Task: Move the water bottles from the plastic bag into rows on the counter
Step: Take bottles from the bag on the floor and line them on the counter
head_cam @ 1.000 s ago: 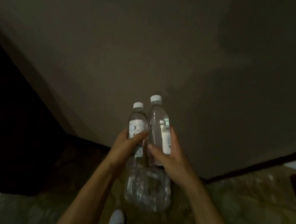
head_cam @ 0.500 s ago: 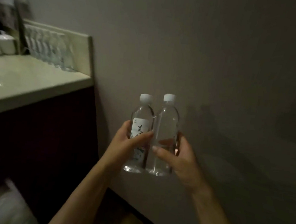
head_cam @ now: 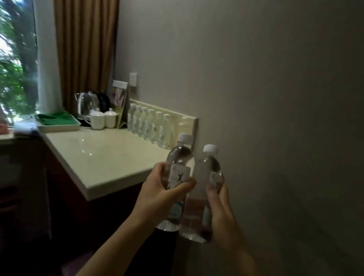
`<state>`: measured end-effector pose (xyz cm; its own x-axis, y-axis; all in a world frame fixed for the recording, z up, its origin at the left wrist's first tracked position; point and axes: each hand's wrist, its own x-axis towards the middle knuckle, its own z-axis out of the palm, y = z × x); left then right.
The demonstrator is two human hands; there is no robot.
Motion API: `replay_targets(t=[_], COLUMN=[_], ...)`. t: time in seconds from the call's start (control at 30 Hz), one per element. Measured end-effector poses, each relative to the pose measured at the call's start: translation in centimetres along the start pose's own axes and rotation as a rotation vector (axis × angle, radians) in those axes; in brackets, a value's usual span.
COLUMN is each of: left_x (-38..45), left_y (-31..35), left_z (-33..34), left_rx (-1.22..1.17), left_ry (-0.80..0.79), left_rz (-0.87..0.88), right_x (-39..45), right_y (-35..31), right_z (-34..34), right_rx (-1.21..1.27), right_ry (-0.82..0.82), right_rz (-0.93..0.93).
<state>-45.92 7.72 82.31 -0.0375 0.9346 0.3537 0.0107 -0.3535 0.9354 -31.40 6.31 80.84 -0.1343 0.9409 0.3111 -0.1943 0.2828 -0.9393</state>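
Head view, lower centre: left hand (head_cam: 160, 193) and right hand (head_cam: 219, 206) each wrap fingers around an upright water bottle (head_cam: 178, 182), (head_cam: 203, 197), held touching just off the counter (head_cam: 99, 158) corner. Setting them down carelessly could topple the row of bottles (head_cam: 149, 124) mid-frame; the plastic bag is out of sight.

Dim room — bright, motion-blurred window (head_cam: 4, 54) at left.

Tabletop (head_cam: 99, 158): front and centre surface bare and open to approach from the near edge. Rear right edge occupied by a row of bottles (head_cam: 149, 123) standing against the backsplash (head_cam: 184, 122). Rear left blocked by two white lidded cups (head_cam: 102, 119), a kettle (head_cam: 86, 104) and a tray with green cloth (head_cam: 56, 121). The wall (head_cam: 291, 104) closes the right side. Both hands, left (head_cam: 160, 195) and right (head_cam: 220, 210), each grip a bottle just off the tabletop's near right corner.
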Motion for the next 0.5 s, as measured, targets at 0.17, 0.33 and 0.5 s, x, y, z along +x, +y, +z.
replay_targets(t=[0.17, 0.33, 0.5], left_x=[1.9, 3.7, 6.1], left_y=[0.2, -0.6, -2.3], left_z=[-8.0, -13.2, -15.9], left_rx=[0.031, -0.027, -0.039], left_ry=[0.012, -0.002, 0.002], left_rz=[0.032, 0.012, 0.018], right_x=[2.5, 4.8, 8.0], right_y=[2.7, 3.3, 4.9], right_z=[7.1, 11.7, 13.6], right_rx=[-0.116, 0.087, 0.096], right_ry=[0.03, 0.014, 0.007], right_rz=[-0.017, 0.097, 0.11])
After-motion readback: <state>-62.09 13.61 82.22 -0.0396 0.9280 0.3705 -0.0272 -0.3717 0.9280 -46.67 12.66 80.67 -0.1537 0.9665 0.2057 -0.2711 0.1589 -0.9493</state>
